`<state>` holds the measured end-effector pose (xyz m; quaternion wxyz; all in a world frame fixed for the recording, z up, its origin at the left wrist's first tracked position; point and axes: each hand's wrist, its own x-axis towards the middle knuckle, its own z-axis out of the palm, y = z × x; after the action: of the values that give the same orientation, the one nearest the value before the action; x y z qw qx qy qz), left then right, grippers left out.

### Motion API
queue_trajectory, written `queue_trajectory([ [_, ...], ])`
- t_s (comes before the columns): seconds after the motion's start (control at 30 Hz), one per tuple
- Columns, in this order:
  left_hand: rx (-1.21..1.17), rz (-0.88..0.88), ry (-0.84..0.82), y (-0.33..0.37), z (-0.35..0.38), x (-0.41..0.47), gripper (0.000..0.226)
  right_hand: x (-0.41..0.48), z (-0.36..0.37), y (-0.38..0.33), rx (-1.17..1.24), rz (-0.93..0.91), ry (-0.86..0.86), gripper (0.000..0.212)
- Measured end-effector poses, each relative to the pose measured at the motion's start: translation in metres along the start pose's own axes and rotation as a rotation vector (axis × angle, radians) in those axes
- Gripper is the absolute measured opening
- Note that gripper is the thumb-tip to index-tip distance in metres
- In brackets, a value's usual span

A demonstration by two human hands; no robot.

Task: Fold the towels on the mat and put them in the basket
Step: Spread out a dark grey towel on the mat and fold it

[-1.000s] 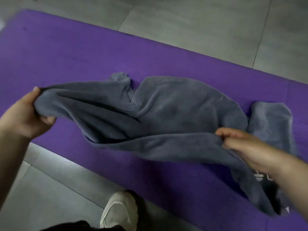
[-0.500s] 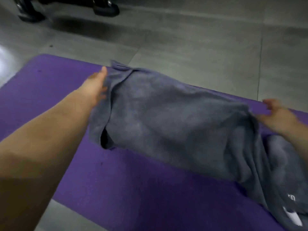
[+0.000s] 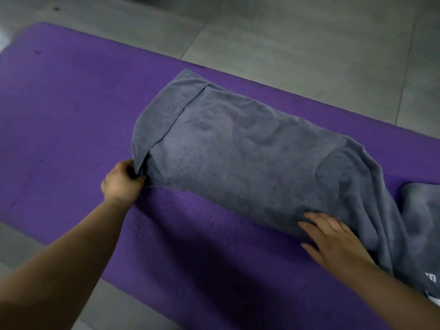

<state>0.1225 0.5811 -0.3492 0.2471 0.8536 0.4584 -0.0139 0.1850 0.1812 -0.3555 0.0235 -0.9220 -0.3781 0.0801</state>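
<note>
I see a grey tiled floor (image 3: 309, 44) filling the top of my head view and the lower left corner. A purple ribbed mat (image 3: 71, 103) runs across it at a slant from upper left to lower right. A grey towel (image 3: 250, 151) lies flat on the mat, doubled over lengthwise. At its left end the lower layer sticks out past the upper one as a strip. Its right end bunches and trails down toward the bottom right corner, where I make out a white label. More grey cloth (image 3: 421, 210) lies at the right edge, touching the towel; I can't tell whether it is a separate towel.

The left hand (image 3: 121, 184) is at the towel's near left corner, with its fingers (image 3: 138, 179) curled and pinching the corner against the thumb. The right hand (image 3: 333, 241) rests palm down on the towel's near edge toward its right end. Its fingers (image 3: 312, 219) are straight and slightly spread, pressing the cloth onto the mat and gripping nothing.
</note>
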Motion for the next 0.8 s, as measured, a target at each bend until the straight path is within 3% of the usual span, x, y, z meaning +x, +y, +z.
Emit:
queue_trajectory([
  [0.07, -0.349, -0.027, 0.079, 0.017, -0.006, 0.001, 0.009, 0.009, -0.005, 0.001, -0.02, 0.107, 0.036, 0.039],
  [0.13, -0.726, -0.094, 0.072, 0.031, -0.022, 0.008, 0.021, 0.018, -0.007, 0.005, -0.043, 0.168, -0.022, 0.043],
  [0.17, -0.881, -0.113, 0.069, 0.037, -0.034, 0.013, 0.017, 0.023, -0.011, 0.006, -0.021, 0.196, -0.027, 0.04],
  [0.2, -0.988, -0.127, 0.089, 0.042, -0.048, 0.018, 0.007, 0.027, -0.016, 0.005, 0.03, 0.252, -0.006, 0.035],
  [0.27, -1.053, -0.094, 0.181, 0.049, -0.07, 0.027, 0.014, 0.038, -0.036, 0.002, 0.206, 0.418, 0.099, 0.024],
  [0.33, -0.806, -0.042, 0.227, 0.05, -0.08, 0.033, 0.029, 0.049, -0.053, 0.006, 0.385, 0.485, 0.262, 0.03],
  [0.4, -0.519, -0.049, 0.155, 0.042, -0.076, 0.039, 0.053, 0.054, -0.061, 0.019, 0.421, 0.542, 0.328, 0.042],
  [0.47, -0.531, -0.12, 0.056, 0.028, -0.065, 0.036, 0.068, 0.051, -0.059, 0.029, 0.286, 0.542, 0.35, 0.049],
  [0.53, -0.453, -0.118, 0.139, 0.004, -0.054, 0.024, 0.065, 0.042, -0.046, 0.029, 0.139, 0.434, 0.411, 0.04],
  [0.6, -0.162, 0.126, 0.273, -0.019, -0.041, -0.002, 0.055, 0.03, -0.029, 0.015, 0.085, 0.146, 0.42, 0.023],
  [0.67, 0.073, 0.546, 0.235, -0.033, -0.022, -0.032, 0.041, 0.018, -0.006, 0.002, 0.041, -0.094, 0.344, 0.029],
  [0.73, 0.205, 0.844, 0.059, -0.038, -0.001, -0.055, 0.033, 0.009, 0.013, -0.005, -0.018, -0.139, 0.258, 0.048],
  [0.8, 0.315, 0.924, 0.012, -0.034, 0.017, -0.063, 0.034, 0.007, 0.017, -0.002, -0.02, -0.077, 0.257, 0.038],
])
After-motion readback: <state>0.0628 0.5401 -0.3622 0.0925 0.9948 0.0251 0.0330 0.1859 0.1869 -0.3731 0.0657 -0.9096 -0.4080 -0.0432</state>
